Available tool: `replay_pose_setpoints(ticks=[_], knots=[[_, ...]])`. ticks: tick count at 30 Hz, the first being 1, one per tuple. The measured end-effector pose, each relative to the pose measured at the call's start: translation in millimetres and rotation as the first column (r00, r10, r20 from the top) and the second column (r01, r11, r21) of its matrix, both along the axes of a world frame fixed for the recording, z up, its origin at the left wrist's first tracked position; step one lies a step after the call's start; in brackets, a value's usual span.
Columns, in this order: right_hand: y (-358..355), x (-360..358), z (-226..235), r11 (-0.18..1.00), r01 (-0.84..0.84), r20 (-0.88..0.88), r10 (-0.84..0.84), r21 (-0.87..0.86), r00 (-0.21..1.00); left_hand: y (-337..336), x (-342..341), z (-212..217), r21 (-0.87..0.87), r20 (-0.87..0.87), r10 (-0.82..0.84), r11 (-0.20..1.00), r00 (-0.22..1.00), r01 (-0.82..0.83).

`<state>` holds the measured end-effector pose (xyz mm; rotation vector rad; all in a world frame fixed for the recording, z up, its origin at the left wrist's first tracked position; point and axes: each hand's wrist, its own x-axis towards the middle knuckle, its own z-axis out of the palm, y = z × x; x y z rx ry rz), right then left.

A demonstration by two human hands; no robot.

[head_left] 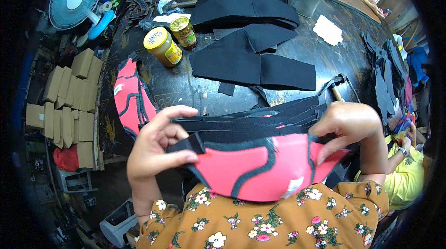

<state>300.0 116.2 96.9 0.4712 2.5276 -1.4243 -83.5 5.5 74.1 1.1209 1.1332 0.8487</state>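
My left hand [155,144] pinches the left end of a pink shoe-upper piece [260,167] with black wavy stripes, thumb on top of its black tab. My right hand [346,126] grips the piece's right end, fingers curled over the edge. The piece is held close to my chest, above my floral sleeves. Just behind it lies a fanned stack of black strips [260,119] on the dark worktable [186,86].
Flat black fabric panels [251,63] cover the table's middle, with two yellow-lidded jars [162,46] to their left. More pink pieces [132,98] lie at the left edge, a hammer [334,86] to the right. A fan [74,0], cardboard boxes [69,100], and other people's hands are around.
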Motion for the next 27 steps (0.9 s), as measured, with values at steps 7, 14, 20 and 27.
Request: replay_pose_setpoints(ticks=[7, 14, 20, 27], knots=[[24, 13, -13, 0.951, 0.291, -0.062, -0.298, -0.106, 0.952, 18, -29, -34, 0.154, -0.187, -0.221, 0.956, 0.957, 0.251], [102, 4, -160, 0.465, 0.616, -0.325, -0.562, 0.636, 0.76, 141, -25, -59, 0.475, -0.395, 0.111, 0.874, 0.912, 0.1], [96, 11, -178, 0.417, 0.619, -0.334, -0.575, 0.665, 0.747, 213, -5, -155, 0.491, -0.852, 0.178, 0.601, 0.493, 0.631], [83, 16, -101, 0.441, 0.759, -0.586, -0.484, 0.478, 0.65, 201, 0, -93, 0.684, -0.692, 0.316, 0.577, 0.65, 0.447]])
